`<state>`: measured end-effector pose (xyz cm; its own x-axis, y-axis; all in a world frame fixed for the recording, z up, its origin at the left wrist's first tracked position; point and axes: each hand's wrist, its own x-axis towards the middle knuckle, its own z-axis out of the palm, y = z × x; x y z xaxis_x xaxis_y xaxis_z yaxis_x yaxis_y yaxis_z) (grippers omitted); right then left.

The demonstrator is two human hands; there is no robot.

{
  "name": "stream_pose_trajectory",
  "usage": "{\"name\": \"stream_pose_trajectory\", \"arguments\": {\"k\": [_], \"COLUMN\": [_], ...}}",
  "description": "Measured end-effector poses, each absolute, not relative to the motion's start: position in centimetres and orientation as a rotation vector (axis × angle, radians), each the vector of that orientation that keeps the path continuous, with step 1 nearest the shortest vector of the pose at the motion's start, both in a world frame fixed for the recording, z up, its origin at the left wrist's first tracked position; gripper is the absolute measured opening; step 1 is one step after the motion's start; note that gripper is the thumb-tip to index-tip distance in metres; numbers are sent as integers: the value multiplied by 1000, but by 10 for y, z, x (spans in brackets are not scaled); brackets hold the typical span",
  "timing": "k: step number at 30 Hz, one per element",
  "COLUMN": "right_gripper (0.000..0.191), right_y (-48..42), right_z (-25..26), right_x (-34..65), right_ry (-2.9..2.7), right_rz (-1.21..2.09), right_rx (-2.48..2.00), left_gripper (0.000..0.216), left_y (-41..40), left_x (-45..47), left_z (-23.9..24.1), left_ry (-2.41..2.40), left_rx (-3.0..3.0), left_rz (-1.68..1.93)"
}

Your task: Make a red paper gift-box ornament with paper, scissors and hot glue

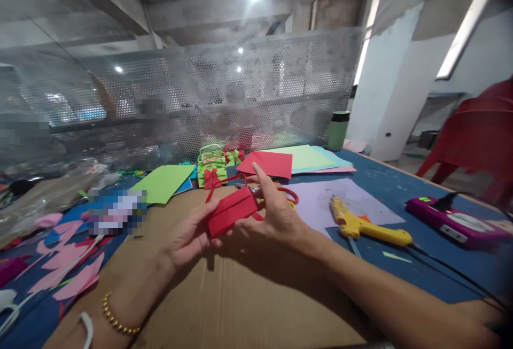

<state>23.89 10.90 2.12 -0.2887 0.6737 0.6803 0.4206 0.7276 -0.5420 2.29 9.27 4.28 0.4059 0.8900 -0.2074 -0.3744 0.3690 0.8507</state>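
Observation:
A small red paper gift bag (233, 211) with a thin red handle is held tilted above the cardboard sheet (224, 306). My left hand (194, 234) grips its left end, thumb on the front face and fingers beneath. My right hand (276, 212) is around the right end, index finger stretched up behind it and thumb at the lower corner. Part of the right hand's grip is hidden. Scissors with red and yellow handles (289, 195) lie just behind the right hand, partly covered. Green paper gift bags (211, 164) with a red bow (212, 178) stand beyond the bag.
On the right lie a yellow hot glue gun (368, 230) with its cord, lilac paper (316, 199) and a purple power unit (452, 220). Red paper (268, 163), green paper (162, 184) and a green bottle (337, 131) are farther back. Pink paper scraps (66, 263) litter the left.

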Motion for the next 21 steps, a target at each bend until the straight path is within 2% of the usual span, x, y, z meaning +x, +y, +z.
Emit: {"name": "stream_pose_trajectory", "arguments": {"k": [7,12,18,21], "right_gripper": [90,82,56,51], "right_y": [110,112,113,112], "right_z": [31,31,30,38], "right_x": [242,247,245,244], "right_ry": [-2064,-2179,-2177,-2112], "right_rz": [197,368,402,462], "right_rx": [-837,-939,-925,-974], "left_gripper": [35,32,32,38], "left_y": [93,93,94,93], "left_x": [19,16,16,15], "left_z": [45,46,45,48], "left_ry": [824,855,833,825], "left_rx": [876,978,1061,1177], "left_rz": [916,937,933,1027]}}
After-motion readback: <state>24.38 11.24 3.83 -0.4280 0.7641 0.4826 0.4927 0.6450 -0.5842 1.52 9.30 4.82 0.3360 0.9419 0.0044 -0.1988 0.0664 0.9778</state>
